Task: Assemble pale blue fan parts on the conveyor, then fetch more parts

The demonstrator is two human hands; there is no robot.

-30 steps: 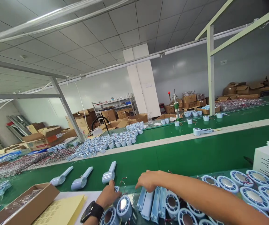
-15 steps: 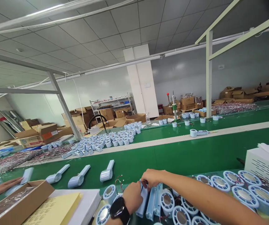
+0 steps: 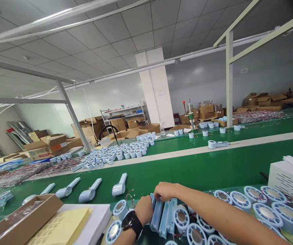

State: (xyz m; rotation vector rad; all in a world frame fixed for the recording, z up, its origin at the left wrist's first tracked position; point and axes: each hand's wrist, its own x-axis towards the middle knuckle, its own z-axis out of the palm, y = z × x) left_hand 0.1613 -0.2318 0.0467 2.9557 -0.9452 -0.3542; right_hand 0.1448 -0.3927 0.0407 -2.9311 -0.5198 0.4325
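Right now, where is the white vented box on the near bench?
In the head view, the white vented box stands at the far right, just behind the blue-rimmed round parts, well to the right of the right hand.

left hand (image 3: 143, 210) beside right hand (image 3: 165, 191)

Flat parts (image 3: 157, 216) lie beside round housings (image 3: 181, 219), with a cardboard tray (image 3: 26, 217) apparently on a pad (image 3: 100, 217) to their left.
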